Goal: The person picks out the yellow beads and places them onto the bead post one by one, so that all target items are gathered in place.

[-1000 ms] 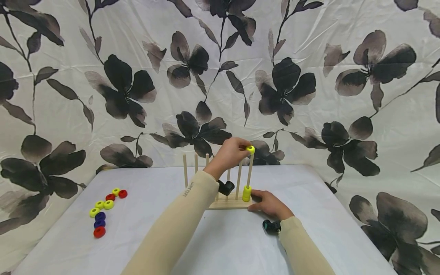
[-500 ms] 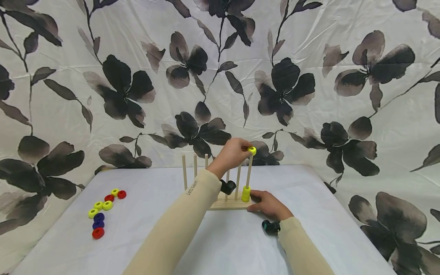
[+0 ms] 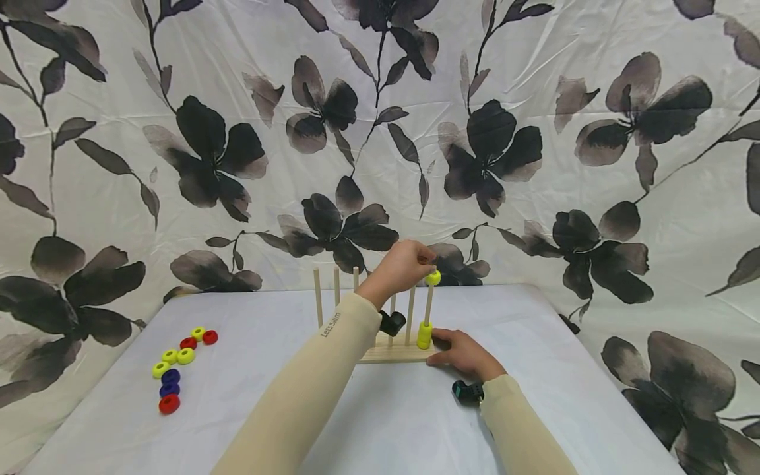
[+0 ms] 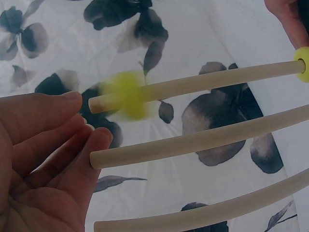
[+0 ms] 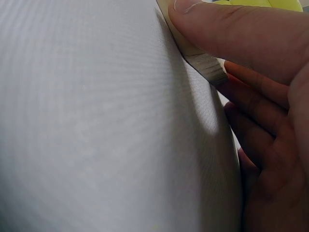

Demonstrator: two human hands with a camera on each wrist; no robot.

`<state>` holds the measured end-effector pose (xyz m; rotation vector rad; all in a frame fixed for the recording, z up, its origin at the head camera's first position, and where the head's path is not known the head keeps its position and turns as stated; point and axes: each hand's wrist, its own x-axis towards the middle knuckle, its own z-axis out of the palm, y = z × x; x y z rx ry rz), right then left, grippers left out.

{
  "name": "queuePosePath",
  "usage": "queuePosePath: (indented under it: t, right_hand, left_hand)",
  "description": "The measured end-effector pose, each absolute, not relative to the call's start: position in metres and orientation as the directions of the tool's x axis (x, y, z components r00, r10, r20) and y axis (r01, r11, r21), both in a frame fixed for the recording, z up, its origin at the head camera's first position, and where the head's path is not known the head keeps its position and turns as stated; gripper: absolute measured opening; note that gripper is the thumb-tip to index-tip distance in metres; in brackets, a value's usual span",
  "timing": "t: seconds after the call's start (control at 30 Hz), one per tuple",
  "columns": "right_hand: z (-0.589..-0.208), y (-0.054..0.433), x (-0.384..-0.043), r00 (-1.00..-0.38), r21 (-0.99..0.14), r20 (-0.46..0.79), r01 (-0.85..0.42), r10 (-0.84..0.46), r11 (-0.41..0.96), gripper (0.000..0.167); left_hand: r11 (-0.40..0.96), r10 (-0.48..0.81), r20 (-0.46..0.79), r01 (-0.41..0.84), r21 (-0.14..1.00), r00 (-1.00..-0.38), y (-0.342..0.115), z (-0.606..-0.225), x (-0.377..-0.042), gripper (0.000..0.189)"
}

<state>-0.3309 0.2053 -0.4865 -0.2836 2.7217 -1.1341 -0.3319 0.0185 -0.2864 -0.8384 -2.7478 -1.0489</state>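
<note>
A yellow ring is round the upper part of the rightmost peg of a wooden peg rack; in the left wrist view the falling ring is blurred. Just off the peg's tip, my left hand has thumb and fingers parted, with nothing between the fingertips. More yellow rings are stacked at the foot of that same peg. My right hand grips the right end of the rack's base, thumb in front and fingers behind.
Loose red, yellow and blue rings lie on the white-covered table at the left, among them a red ring and a blue ring. Bare pegs stand along the rack. A floral cloth hangs behind.
My left hand has let go of the yellow ring, and the ring has dropped a little down the rightmost peg. The right hand has stayed on the rack's end.
</note>
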Motion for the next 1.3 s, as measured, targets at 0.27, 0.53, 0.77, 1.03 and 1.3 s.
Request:
queuePosePath:
  t: [0.27, 0.53, 0.77, 1.03, 1.3]
  right_hand:
    - [-0.485, 0.206, -0.330, -0.964, -0.698, -0.079, -0.128, -0.254, 0.705, 0.074]
    - [-0.484, 0.204, -0.331, -0.964, -0.710, -0.080, -0.125, -0.255, 0.693, 0.074]
    - [-0.487, 0.205, -0.333, -0.959, -0.710, -0.062, -0.152, -0.276, 0.687, 0.074]
    - [-0.488, 0.204, -0.333, -0.962, -0.713, -0.066, -0.141, -0.266, 0.687, 0.074]
    - [-0.484, 0.204, -0.330, -0.960, -0.718, -0.057, -0.151, -0.274, 0.679, 0.073]
  left_hand:
    - [0.611, 0.464, 0.282, 0.534, 0.584, -0.840, 0.015, -0.286, -0.330, 0.029]
    - [0.578, 0.442, 0.321, 0.540, 0.612, -0.838, 0.002, -0.289, -0.329, 0.029]
    - [0.560, 0.416, 0.336, 0.529, 0.637, -0.845, -0.015, -0.290, -0.327, 0.032]
    - [0.568, 0.380, 0.363, 0.524, 0.635, -0.851, -0.038, -0.291, -0.324, 0.034]
    - [0.581, 0.328, 0.373, 0.497, 0.645, -0.868, -0.062, -0.292, -0.322, 0.033]
